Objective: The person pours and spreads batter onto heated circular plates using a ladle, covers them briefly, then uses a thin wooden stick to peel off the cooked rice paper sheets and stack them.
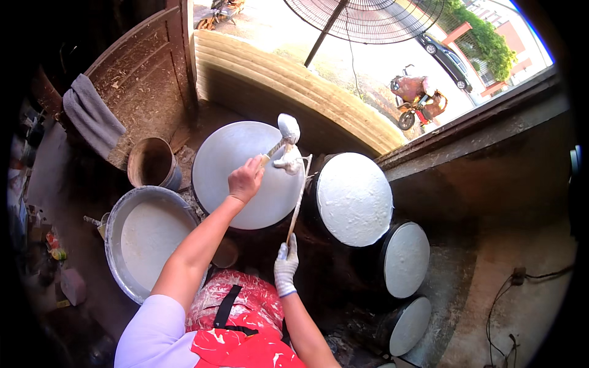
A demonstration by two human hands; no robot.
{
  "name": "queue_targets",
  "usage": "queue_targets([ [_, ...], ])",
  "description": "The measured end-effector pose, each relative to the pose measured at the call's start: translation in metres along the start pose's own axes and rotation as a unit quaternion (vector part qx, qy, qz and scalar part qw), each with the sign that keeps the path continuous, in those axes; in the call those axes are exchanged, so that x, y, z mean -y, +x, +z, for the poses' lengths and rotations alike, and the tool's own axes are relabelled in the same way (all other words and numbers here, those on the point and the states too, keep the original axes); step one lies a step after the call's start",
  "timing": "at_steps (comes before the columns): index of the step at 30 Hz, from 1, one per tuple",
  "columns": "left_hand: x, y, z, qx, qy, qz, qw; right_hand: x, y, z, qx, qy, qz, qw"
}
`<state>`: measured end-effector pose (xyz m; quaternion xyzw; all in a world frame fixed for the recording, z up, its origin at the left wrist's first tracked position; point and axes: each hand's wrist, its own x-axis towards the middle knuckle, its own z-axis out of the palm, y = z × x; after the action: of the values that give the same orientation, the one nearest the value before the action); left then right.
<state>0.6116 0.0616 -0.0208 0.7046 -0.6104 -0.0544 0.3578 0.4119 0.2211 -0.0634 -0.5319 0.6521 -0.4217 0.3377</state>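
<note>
My bare left hand grips the handle of a batter-coated ladle over a large round griddle. Thick white batter hangs or falls below the ladle's bowl; whether it touches the griddle I cannot tell. My right hand, in a striped knit glove, holds a thin wooden stick with a short crosspiece, its top by the griddle's right edge. White batter covers the round griddle to the right. Two smaller round griddles with pale tops follow below it. A metal basin of white liquid stands left.
A bucket stands behind the basin. A grey towel hangs beside a wooden door panel. A pale ledge and a wire fan guard lie ahead. Cables run along the right wall.
</note>
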Motion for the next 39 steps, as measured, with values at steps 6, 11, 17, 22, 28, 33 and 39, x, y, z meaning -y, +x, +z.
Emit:
queue_targets([
  [6,0.03,0.01,-0.005,0.011,0.006,-0.047,0.999,0.001,0.028,0.062,-0.019,0.044,0.011,0.999],
  [11,0.046,0.002,-0.023,0.001,-0.017,-0.1,0.995,0.032,0.056,0.103,0.032,0.061,0.053,0.996],
  [17,0.075,-0.024,-0.032,-0.023,-0.041,-0.161,0.986,0.01,0.067,0.084,0.038,0.003,0.021,0.999],
  [22,0.078,-0.034,-0.047,-0.027,-0.065,-0.22,0.973,0.016,0.061,0.074,0.049,0.01,0.035,0.998],
  [28,0.068,-0.045,-0.047,-0.028,-0.085,-0.238,0.967,0.019,0.073,0.104,0.131,-0.003,-0.006,0.991],
  [33,0.071,-0.057,-0.054,-0.034,-0.094,-0.272,0.957,0.001,0.095,0.075,0.078,0.004,0.017,0.997],
  [39,0.067,-0.07,-0.047,-0.031,-0.171,-0.301,0.938,-0.002,0.101,0.092,0.171,0.089,0.042,0.98],
])
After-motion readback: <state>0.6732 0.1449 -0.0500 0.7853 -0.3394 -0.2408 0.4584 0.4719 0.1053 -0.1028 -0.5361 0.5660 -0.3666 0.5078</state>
